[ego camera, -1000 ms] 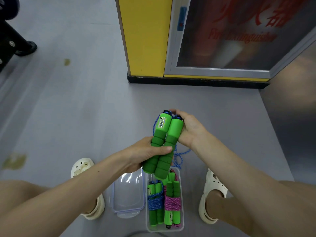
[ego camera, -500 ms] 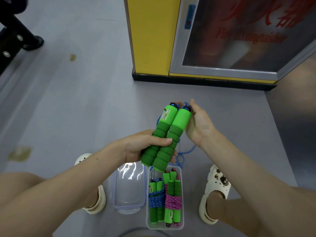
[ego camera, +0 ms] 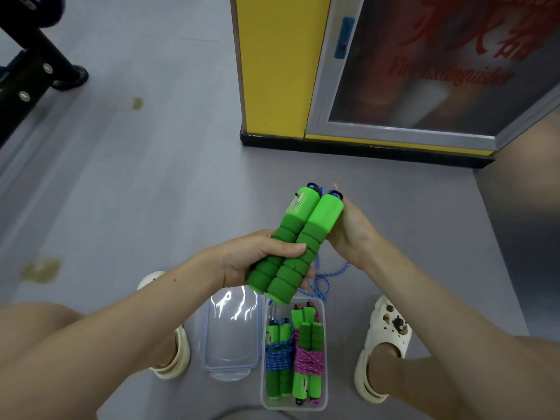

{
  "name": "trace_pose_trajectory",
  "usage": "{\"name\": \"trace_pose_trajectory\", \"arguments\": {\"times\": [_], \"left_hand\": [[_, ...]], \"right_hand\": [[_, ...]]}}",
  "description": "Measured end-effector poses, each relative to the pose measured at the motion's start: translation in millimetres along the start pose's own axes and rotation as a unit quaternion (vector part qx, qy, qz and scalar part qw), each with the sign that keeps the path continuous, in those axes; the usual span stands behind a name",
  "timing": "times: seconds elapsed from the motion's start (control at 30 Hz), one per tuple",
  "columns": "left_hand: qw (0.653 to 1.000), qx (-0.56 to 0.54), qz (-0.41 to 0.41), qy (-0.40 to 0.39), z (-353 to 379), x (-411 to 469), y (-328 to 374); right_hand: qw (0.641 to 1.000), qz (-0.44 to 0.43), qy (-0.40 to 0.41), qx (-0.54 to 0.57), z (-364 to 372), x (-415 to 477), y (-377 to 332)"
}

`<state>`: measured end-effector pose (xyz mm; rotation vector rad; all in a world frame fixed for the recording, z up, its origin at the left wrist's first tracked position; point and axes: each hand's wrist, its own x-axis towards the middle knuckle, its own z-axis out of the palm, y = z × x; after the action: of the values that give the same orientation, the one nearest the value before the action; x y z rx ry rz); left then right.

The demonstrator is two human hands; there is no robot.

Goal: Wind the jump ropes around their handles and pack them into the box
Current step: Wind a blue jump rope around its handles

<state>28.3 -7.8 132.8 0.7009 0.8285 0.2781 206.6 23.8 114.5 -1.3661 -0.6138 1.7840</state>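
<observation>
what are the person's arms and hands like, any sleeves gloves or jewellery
The left forearm and right forearm are bare, with no sleeves in view. The left hand and right hand wear no gloves, rings or watch that show.

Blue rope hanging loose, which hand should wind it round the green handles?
Probably right. The left hand grips both green foam handles together. The right hand sits by their top ends, where the loose blue braided rope starts.
</observation>
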Motion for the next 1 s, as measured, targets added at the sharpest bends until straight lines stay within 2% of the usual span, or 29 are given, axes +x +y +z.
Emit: {"name": "trace_pose_trajectory", "arguments": {"times": [0.1,0.17,0.4,0.53,0.63,0.73,0.9,1.0], "left_hand": [[0.999,0.024,0.004,0.022,-3.5,-0.4,-1.3],[0.999,0.037,0.003,0.027,-4.6,0.0,-3.5],[0.998,-0.008,0.039,0.044,-4.7,0.7,0.4],[0.997,-0.025,0.042,0.058,-4.9,2.3,1.5],[0.998,-0.023,0.038,0.05,-4.6,2.2,0.7],[0.998,-0.03,0.035,0.047,-5.2,1.4,1.3],[0.996,-0.058,0.041,0.052,-4.0,-0.6,6.1],[0.995,-0.069,0.039,0.062,-3.2,-3.0,9.8]], "right_hand": [[0.992,0.003,0.097,-0.079,-6.3,5.9,2.1],[0.988,0.004,0.124,-0.087,-12.8,8.8,1.6],[0.993,-0.057,0.057,-0.09,-9.8,3.1,-5.2],[0.976,-0.073,0.014,-0.206,-11.8,0.8,-9.9],[0.961,-0.083,0.031,-0.262,-14.7,0.9,-6.6],[0.967,-0.118,0.042,-0.222,-17.7,2.0,-7.7],[0.98,-0.119,0.019,-0.156,-16.2,-3.5,-7.3],[0.958,-0.161,0.061,-0.231,-14.5,-5.2,-6.0]]}}
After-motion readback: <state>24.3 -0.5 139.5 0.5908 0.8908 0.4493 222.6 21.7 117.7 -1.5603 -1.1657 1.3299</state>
